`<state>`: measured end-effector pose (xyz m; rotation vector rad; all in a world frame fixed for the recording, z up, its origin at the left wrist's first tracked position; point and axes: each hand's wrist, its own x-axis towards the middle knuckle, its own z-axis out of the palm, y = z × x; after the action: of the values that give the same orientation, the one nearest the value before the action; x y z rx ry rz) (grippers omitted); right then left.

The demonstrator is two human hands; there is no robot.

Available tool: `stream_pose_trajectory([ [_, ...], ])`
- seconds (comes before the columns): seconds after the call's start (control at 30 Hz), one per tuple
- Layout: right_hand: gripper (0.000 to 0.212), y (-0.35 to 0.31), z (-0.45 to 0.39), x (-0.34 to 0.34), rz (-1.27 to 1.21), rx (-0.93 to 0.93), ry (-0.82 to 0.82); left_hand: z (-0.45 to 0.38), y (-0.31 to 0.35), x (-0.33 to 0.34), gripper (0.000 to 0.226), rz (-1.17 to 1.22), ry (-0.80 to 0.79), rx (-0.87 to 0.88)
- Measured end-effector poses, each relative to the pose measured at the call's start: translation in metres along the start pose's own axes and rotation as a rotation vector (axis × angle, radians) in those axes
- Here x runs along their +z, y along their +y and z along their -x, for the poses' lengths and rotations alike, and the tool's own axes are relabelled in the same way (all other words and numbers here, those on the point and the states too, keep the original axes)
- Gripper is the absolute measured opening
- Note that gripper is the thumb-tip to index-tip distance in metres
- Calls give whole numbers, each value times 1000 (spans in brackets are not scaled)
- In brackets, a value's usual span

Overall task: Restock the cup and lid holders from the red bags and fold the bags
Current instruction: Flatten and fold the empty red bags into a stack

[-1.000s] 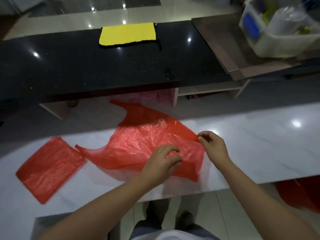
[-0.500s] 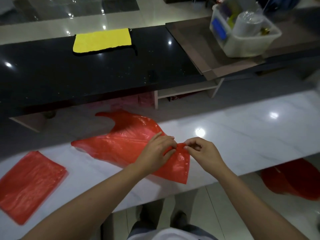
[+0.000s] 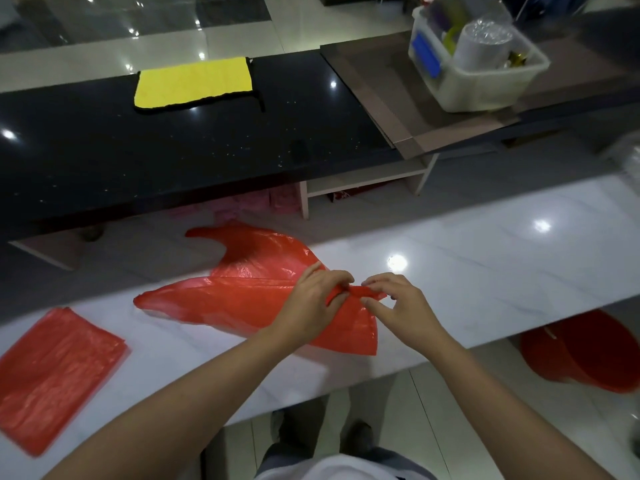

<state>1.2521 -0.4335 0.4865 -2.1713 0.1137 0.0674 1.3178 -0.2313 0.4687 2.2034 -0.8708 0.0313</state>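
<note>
A crumpled red plastic bag [image 3: 242,292] lies spread on the white marble counter [image 3: 502,258], its handles pointing left and away. My left hand [image 3: 315,303] pinches the bag's right edge, fingers curled over a fold. My right hand [image 3: 394,303] pinches the same bunched edge from the other side, thumb and forefinger closed on the plastic. The two hands almost touch. A second red bag [image 3: 52,372], folded flat into a rectangle, rests on the counter at the far left.
Beyond the marble counter runs a lower black counter [image 3: 173,143] with a yellow cloth [image 3: 194,83]. A clear plastic tub [image 3: 481,67] holding cups and other items sits at the back right. A red bucket [image 3: 581,351] stands on the floor at the right.
My hands have come together at the bag's right edge, and that edge is now bunched between them. The bag has been folded narrower. The view has shifted.
</note>
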Motion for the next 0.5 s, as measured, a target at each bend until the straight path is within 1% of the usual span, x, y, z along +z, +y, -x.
stream_pose_trajectory([
  [0.07,19,-3,-1,-1,-26,-8,30,-3,-1,-4,36,-1,-57,6],
  [0.13,21,-7,-1,-4,-47,-35,46,-9,-2,-12,52,-29,-152,27],
  [0.17,22,-9,-1,-6,-37,-43,44,-13,-3,-17,57,-54,-196,36],
  [0.23,21,-15,-2,-14,18,-50,46,-24,-6,-28,59,-102,-271,30],
  [0.27,21,-19,-3,-19,40,-59,54,-30,-7,-35,57,-117,-301,25],
  [0.33,25,-28,-6,-31,46,-106,76,-41,-8,-48,44,-141,-341,46],
  [0.4,30,-40,-10,-44,44,-164,105,-53,-5,-61,29,-172,-338,107],
  [0.47,36,-53,-15,-55,43,-217,145,-64,0,-73,23,-162,-338,139],
  [0.5,38,-59,-17,-59,46,-243,168,-68,3,-80,23,-128,-361,124],
])
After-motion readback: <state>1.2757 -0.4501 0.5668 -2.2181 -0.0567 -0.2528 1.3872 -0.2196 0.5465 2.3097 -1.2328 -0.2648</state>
